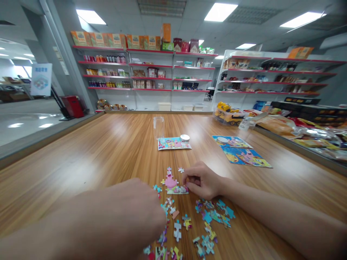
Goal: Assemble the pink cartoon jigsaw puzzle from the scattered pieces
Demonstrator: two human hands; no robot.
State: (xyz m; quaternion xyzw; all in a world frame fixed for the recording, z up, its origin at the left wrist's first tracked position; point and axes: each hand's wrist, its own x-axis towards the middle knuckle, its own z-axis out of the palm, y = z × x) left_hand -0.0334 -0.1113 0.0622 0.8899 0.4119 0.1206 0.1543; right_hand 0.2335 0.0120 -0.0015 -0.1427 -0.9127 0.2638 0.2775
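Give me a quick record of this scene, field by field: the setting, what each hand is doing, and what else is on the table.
Setting: wooden table in a shop with stocked shelves
Right hand: fingers curled, touching the joined pink puzzle section
Left hand: over the loose puzzle pieces, grip hidden
Farther back: clear jar, lid on a picture card
Right side: two picture sheets, toy truck box

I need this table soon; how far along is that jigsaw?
Early. Done: only a small joined cluster. In hand: the right hand touches its edge; the left hand is over the loose pieces. Left: most pieces lie scattered, unjoined.
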